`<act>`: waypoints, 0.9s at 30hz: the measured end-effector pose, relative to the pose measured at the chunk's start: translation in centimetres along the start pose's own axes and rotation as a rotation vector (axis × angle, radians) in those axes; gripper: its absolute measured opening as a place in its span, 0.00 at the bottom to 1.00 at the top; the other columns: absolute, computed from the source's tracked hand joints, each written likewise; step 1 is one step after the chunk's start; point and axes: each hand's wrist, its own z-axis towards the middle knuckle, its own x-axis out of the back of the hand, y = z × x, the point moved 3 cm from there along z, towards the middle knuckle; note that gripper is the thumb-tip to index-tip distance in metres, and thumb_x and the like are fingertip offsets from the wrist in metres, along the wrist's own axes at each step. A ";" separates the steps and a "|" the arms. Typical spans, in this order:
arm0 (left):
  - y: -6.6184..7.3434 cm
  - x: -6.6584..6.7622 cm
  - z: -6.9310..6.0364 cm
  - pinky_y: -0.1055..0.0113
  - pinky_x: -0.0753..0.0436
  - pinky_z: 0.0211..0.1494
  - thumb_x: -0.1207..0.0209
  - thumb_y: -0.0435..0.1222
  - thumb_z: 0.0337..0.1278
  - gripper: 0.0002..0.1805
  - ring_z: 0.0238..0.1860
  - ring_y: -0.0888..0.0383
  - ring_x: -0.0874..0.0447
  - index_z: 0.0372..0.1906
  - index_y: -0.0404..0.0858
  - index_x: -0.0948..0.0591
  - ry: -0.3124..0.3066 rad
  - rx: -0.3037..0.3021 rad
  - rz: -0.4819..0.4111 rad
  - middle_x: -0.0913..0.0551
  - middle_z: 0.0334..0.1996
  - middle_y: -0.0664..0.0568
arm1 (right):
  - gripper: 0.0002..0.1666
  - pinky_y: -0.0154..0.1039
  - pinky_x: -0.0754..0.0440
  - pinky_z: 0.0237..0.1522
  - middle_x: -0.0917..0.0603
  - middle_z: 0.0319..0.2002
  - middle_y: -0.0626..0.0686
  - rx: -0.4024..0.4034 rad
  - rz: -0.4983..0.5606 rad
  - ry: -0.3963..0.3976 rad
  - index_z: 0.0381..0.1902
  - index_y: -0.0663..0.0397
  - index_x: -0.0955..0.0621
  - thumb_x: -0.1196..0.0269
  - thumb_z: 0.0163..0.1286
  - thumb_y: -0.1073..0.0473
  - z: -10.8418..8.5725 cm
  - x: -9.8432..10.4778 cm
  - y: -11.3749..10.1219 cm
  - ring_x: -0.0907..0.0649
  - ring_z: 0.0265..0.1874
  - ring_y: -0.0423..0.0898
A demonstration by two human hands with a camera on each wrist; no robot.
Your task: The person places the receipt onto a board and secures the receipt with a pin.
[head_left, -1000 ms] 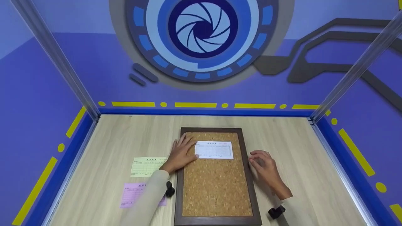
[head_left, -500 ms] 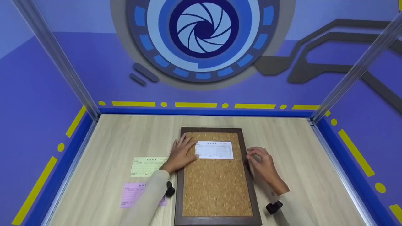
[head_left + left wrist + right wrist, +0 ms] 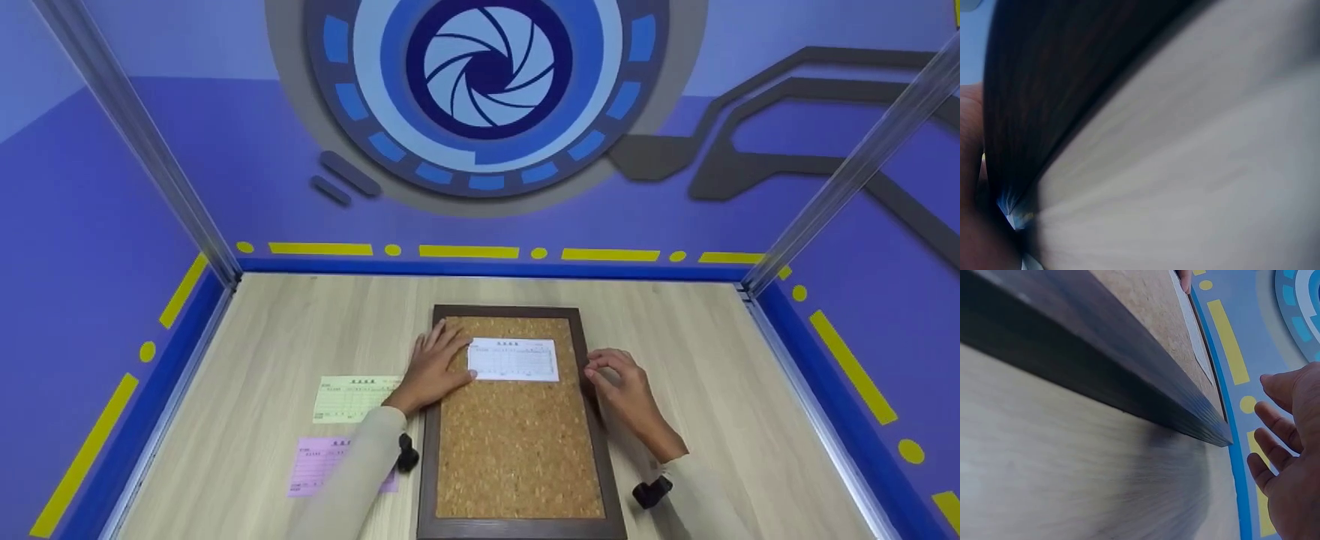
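A white printed slip (image 3: 514,360) lies on the upper part of a dark-framed cork board (image 3: 519,450). Fingers spread, my left hand (image 3: 431,369) rests across the board's upper left side, its fingertips and thumb tip at the slip's left edge. Just past the right rail, my right hand (image 3: 626,390) hovers with bent fingers, thumb and forefinger close together in the head view. The right wrist view shows this hand (image 3: 1304,461) loosely curled beside the frame's rail (image 3: 1145,354); no object is visible in it. Blur and the frame's dark side fill most of the left wrist view.
A light green slip (image 3: 349,401) and a purple slip (image 3: 319,469) lie on the wooden table (image 3: 247,420) left of the board, partly hidden by the left forearm. Blue patterned walls (image 3: 480,225) enclose the table at the back and both sides.
My right hand has moved a little left, closer to the board's right rail. My left hand, the board and the slips stay as they were.
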 end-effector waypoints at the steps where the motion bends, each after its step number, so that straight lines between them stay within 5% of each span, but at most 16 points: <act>1: 0.1 0.1 0.0 0.27 0.61 0.85 0.33 0.52 0.67 0.40 0.90 0.37 0.58 0.80 0.43 0.25 -0.001 0.002 0.002 0.37 0.86 0.42 | 0.08 0.35 0.21 0.63 0.10 0.53 0.57 0.002 -0.001 -0.001 0.36 0.53 0.11 0.27 0.71 0.71 0.0 0.0 0.0 0.16 0.61 0.59; 19: -0.2 -0.2 -0.1 0.26 0.62 0.84 0.32 0.52 0.67 0.39 0.89 0.34 0.57 0.79 0.42 0.24 0.019 -0.016 -0.024 0.35 0.85 0.40 | 0.07 0.34 0.23 0.66 0.10 0.54 0.54 -0.004 0.048 -0.036 0.37 0.51 0.11 0.27 0.73 0.69 0.8 -0.9 -0.2 0.16 0.62 0.58; 27: -0.3 -0.2 0.1 0.26 0.61 0.84 0.33 0.54 0.68 0.39 0.89 0.37 0.57 0.79 0.43 0.24 0.018 -0.011 -0.013 0.35 0.85 0.41 | 0.05 0.53 0.17 0.65 0.11 0.54 0.58 0.025 0.062 -0.054 0.39 0.56 0.11 0.28 0.73 0.70 1.6 -1.5 -0.7 0.16 0.61 0.57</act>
